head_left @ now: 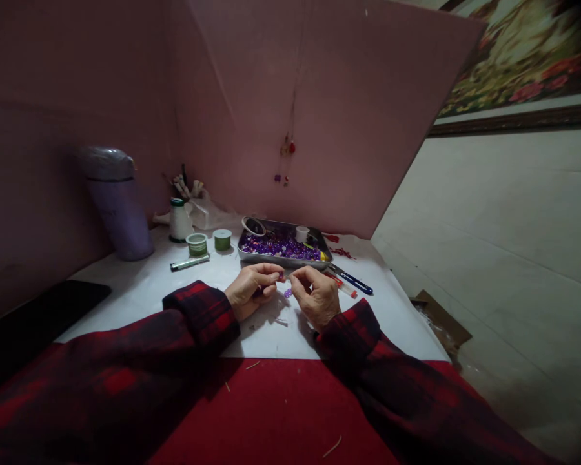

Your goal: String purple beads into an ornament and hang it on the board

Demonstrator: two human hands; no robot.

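Observation:
My left hand (252, 289) pinches a small dark purple bead (281, 276) between thumb and index finger, over the white table covering. Just to its right, my right hand (317, 296) is closed in a pinch; whatever sits between its fingertips is too small to make out. Below and between the hands, a few purple beads (288, 293) lie on the white surface. Behind them stands a metal tray (290, 263) filled with many purple beads (271, 246), a round white-rimmed dish and a small white cup (302, 234).
Green thread spools (222, 240), a white thread cone (180, 221) and a pale green pen-like tube (190, 263) stand or lie left of the tray. A blue cutter (351, 279) lies to the right. A purple tumbler (119, 206) stands far left, near a black flat object (43, 323).

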